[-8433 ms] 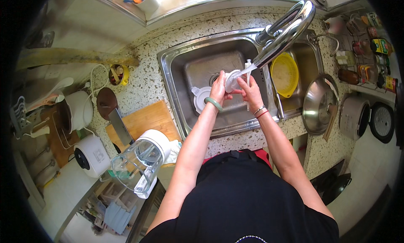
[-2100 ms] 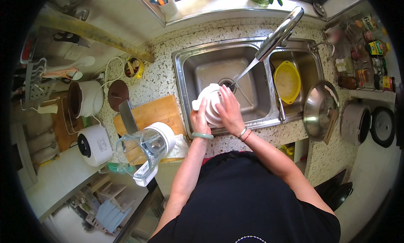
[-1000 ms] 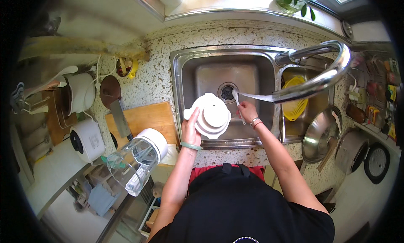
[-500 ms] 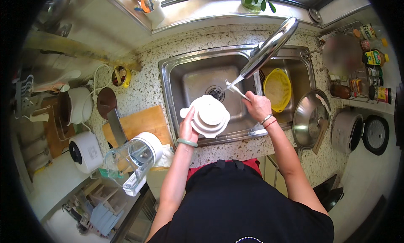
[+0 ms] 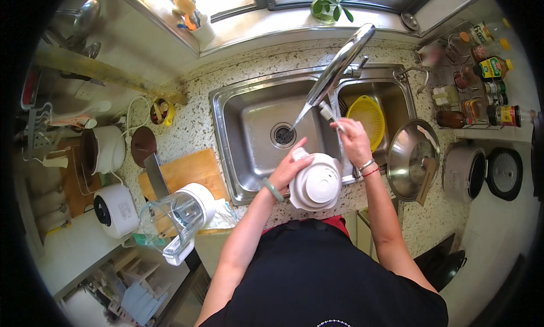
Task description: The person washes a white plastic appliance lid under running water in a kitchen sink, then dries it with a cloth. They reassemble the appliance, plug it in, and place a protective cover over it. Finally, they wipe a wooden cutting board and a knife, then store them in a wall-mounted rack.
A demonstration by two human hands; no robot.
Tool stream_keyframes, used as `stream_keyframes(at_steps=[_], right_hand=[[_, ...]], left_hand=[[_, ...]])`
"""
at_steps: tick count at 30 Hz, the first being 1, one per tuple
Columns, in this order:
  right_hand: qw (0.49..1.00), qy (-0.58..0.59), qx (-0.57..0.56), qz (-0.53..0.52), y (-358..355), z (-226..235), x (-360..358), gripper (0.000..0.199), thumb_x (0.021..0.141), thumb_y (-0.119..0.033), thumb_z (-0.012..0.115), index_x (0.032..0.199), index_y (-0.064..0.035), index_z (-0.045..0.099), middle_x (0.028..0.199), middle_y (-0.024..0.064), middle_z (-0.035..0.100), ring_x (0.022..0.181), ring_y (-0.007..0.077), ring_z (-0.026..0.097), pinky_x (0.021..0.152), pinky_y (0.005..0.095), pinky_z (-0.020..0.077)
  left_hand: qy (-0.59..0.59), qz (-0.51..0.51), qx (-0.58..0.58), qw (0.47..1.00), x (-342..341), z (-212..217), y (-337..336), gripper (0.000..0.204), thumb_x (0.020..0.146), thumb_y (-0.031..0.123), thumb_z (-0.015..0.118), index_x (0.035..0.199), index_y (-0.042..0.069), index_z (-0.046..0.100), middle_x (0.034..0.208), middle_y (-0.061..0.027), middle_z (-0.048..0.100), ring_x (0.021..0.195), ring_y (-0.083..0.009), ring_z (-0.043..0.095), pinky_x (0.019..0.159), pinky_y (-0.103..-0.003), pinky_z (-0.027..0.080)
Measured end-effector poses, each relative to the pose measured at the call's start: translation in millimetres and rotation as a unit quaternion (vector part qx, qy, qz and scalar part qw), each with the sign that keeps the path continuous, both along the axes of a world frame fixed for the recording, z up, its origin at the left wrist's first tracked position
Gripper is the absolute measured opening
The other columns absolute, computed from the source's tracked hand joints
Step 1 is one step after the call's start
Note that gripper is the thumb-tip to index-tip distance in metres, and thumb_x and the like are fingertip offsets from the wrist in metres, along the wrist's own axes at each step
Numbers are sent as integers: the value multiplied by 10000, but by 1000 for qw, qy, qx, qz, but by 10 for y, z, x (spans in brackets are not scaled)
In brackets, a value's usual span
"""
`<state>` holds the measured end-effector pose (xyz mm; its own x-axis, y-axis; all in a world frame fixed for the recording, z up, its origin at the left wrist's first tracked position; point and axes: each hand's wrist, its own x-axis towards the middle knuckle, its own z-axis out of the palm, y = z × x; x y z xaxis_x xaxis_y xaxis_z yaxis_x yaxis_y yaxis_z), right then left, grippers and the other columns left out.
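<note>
Left hand (image 5: 287,171), a green bangle (image 5: 272,190) at its wrist, is closed on the edge of a white lid (image 5: 320,185), thumb lying across the top; the stepped, round piece is held over the front rim of a double steel sink (image 5: 252,111); right hand (image 5: 356,143), with bracelets (image 5: 369,168) at the wrist, grips a small white brush (image 5: 328,113) just beside a chrome faucet (image 5: 340,63).

At left, a white appliance (image 5: 116,211) with a black panel sits near a wooden cutting board (image 5: 195,171); a brown disc (image 5: 144,145) rests on the speckled table (image 5: 195,131), with a yellow mug (image 5: 162,111) beyond it; a broad-bladed knife (image 5: 156,177) lies on the board's left part, and a clear jug (image 5: 180,216) with a white base rests at its near side, a white cloth (image 5: 225,215) beside it.

At centre, water (image 5: 300,116) falls from the faucet toward the drain (image 5: 284,135) of the left basin; a leafy plant (image 5: 326,8) stands on the windowsill (image 5: 272,24) behind.

At right, a yellow colander (image 5: 368,114) sits in the smaller basin; a domed metal cover (image 5: 403,162) lies next to the sink; farther right, bottles and jars (image 5: 492,68) crowd a rack, with a cooker (image 5: 464,171) below, its dark lid (image 5: 504,174) swung open.
</note>
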<state>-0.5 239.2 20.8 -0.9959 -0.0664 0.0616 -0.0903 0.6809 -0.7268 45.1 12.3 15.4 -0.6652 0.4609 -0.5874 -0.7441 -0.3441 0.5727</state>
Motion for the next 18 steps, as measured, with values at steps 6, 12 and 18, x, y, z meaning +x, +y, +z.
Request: stream_keyframes(at_steps=[6,12,18], right_hand=[[951,21,-291,-99,530,-114,-714,333,808,43,434,978,-2,717,1479,147,447,1365,232,420,1101,327,337],[922,11,-361,-139,803,-188,-1407,268,815,-23,493,981,-35,702,1457,112,477,1083,109,531,846,228,411],[882,-26,-452,-131,796,-247,-1606,206,809,-11,493,907,-48,670,1382,131,542,1040,113,542,846,212,411]], left_hand=[[97,-97,26,990,-780,105,603,938,885,171,709,1572,126,72,1174,-80,571,1035,-138,576,919,-285,476],[101,-132,3,986,-1310,160,911,944,878,209,704,1572,140,68,1311,-118,542,1108,-171,582,960,-310,473],[29,-80,76,994,-1341,-125,978,933,903,192,667,1566,124,13,1306,-109,565,1121,-176,596,979,-331,478]])
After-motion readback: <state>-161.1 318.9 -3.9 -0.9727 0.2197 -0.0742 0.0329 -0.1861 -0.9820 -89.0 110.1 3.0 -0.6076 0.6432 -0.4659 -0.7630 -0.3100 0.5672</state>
